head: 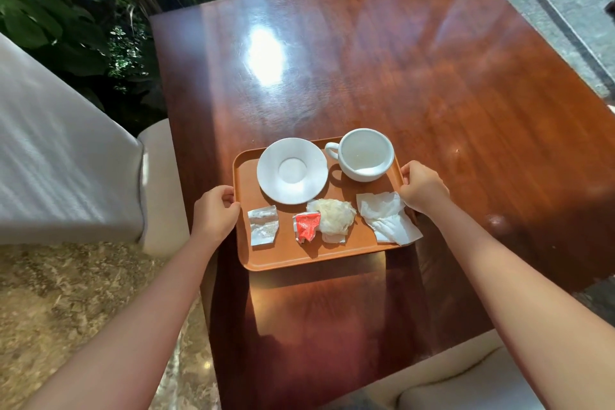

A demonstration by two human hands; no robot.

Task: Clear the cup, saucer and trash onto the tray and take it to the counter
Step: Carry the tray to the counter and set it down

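Note:
An orange tray (293,256) hangs a little above the dark wooden table (366,53), casting a shadow beneath it. My left hand (216,210) grips its left rim and my right hand (422,188) grips its right rim. On the tray stand a white saucer (292,170) at the back left and an empty white cup (364,154) at the back right. Along the front lie a silver wrapper (264,225), a red packet (307,226), a crumpled white wad (332,218) and a flat white napkin (386,218) that overhangs the right edge.
A white cushioned seat (66,156) stands to the left of the table, and another pale seat (449,383) at the lower right. Green plants (66,20) fill the back left. Speckled stone floor (66,303) lies at the lower left.

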